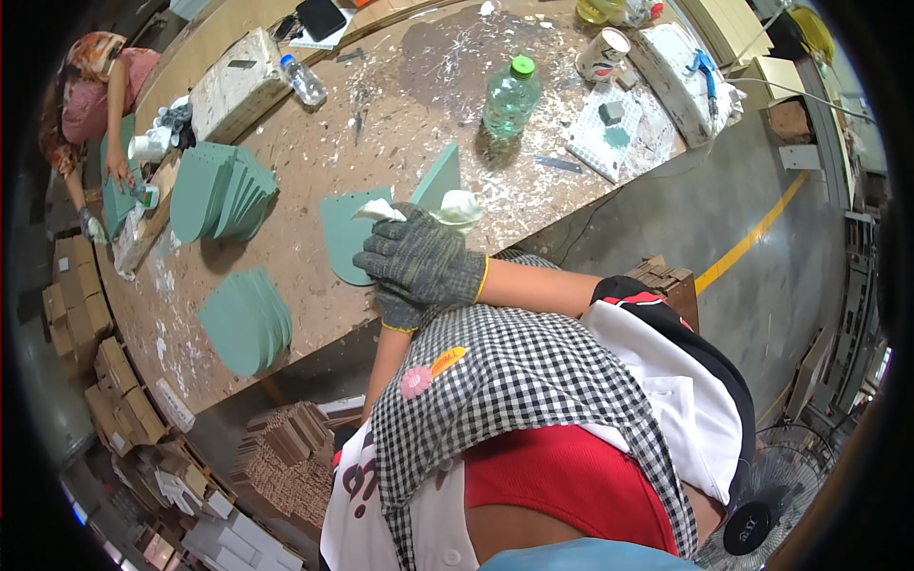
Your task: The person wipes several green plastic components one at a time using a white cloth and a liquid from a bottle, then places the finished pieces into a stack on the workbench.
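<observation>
My right hand [421,255], in a grey knit glove, lies palm down on a flat green arch-shaped piece [341,238] at the near edge of the workbench [381,124]. A white cloth [461,206] pokes out from under its fingers on both sides. Just behind the fingers a second green piece [439,179] stands tilted on edge. My left hand [396,310], also gloved, sits under the right wrist at the bench edge, and its fingers are hidden.
Two fanned stacks of green pieces [224,190] [248,319] lie to the left. A green-capped bottle [511,95], small bottle [305,81], cup [603,54] and white block [233,86] stand farther back. Another person [95,95] works far left. Cardboard stacks [286,457] sit below.
</observation>
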`<action>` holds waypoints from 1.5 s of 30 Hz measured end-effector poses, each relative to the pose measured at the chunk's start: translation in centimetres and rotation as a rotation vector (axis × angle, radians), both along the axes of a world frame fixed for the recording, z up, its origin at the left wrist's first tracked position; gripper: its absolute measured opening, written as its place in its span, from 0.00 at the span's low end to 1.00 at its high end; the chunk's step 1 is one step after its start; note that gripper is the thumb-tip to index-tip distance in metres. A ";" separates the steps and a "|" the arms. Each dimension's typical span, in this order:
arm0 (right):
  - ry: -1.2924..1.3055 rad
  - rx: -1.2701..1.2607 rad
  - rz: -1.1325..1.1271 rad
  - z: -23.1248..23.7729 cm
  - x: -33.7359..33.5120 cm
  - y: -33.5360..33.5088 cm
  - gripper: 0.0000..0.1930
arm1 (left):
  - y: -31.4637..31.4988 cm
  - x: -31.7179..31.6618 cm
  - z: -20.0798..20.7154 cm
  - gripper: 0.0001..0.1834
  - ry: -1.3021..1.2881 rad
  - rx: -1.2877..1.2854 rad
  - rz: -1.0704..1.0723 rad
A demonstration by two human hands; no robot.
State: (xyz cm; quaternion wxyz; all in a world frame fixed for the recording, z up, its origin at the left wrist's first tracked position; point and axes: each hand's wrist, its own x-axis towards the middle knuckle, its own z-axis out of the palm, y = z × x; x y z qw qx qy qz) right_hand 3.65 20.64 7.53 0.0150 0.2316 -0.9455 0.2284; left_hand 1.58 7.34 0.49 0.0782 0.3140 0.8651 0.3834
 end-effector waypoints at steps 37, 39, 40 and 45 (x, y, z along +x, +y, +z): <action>-0.637 -2.303 -0.536 -9.2 3.1 14.9 0.14 | -0.3 2.2 2.0 0.19 -0.171 0.116 0.215; -0.577 -2.259 -0.549 -9.7 3.2 14.5 0.15 | -0.2 2.1 1.7 0.19 -0.180 0.121 0.210; -0.522 -2.161 -0.568 -10.2 3.0 14.5 0.15 | 0.0 2.1 1.6 0.19 -0.180 0.122 0.206; -0.621 -2.227 -0.545 -9.0 4.6 17.0 0.21 | 0.6 2.1 1.9 0.20 -0.170 0.103 0.187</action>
